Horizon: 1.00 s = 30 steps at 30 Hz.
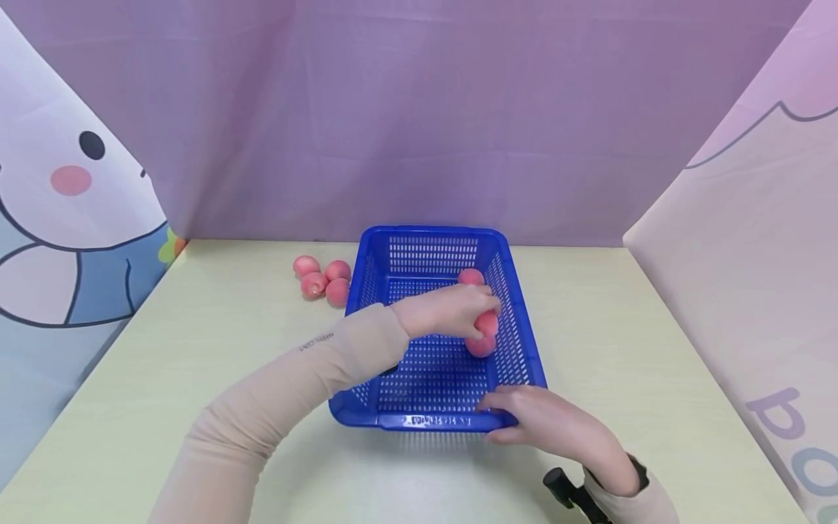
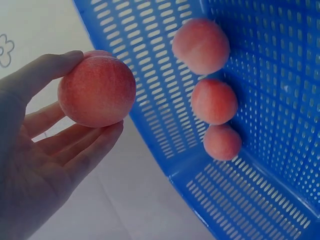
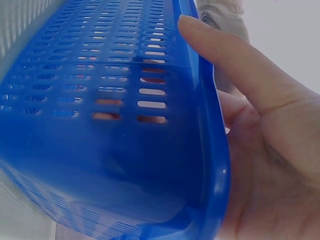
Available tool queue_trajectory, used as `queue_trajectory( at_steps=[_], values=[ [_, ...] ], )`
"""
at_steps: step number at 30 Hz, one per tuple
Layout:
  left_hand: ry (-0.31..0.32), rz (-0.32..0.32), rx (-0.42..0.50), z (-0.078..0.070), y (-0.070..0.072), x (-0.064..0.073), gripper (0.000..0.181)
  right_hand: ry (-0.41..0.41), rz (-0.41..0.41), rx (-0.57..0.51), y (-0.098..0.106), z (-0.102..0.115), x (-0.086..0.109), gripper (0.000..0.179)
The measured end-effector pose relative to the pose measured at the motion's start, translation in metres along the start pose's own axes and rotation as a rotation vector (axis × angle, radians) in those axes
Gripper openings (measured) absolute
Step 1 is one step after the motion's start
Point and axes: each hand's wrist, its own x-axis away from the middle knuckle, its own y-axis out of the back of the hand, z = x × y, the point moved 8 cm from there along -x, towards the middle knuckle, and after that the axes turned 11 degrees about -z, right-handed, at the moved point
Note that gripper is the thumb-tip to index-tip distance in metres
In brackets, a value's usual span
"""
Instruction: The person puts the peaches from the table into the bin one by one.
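My left hand [image 1: 452, 309] reaches over the blue plastic basket [image 1: 419, 422]. In the left wrist view, thumb and fingers of that hand hold a reddish-pink peach [image 2: 97, 92]. Three other peaches [image 2: 215, 101] lie in a row inside the basket, along its right side; the hand partly covers this row in the head view. At the basket's near right corner, my right hand [image 1: 546, 422] grips the rim. The right wrist view shows its thumb [image 3: 220, 45] over the rim [image 3: 217, 165], with the other fingers partly hidden behind it.
Several more peaches [image 1: 314, 285] sit clustered on the pale table [image 1: 216, 349], just left of the basket. A purple cloth backdrop [image 1: 425, 124] rises behind the basket, and printed panels flank the table. A black wrist-camera mount [image 1: 566, 491] sticks out by the right sleeve.
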Motion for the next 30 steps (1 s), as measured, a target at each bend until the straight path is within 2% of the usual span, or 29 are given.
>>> queue_trajectory(
  at_steps=[10, 19, 30],
  values=[
    [-0.066, 0.062, -0.087, -0.010, -0.023, -0.002, 0.034, 0.012, -0.014, 0.009, 0.000, 0.000, 0.000, 0.026],
    [-0.112, 0.108, -0.084, -0.018, -0.044, -0.001, 0.036, 0.000, 0.002, -0.006, -0.002, -0.001, 0.000, 0.027],
    [-0.123, 0.137, -0.125, -0.022, -0.063, 0.002, 0.031, 0.006, -0.005, -0.024, -0.001, 0.000, 0.000, 0.026]
  ],
)
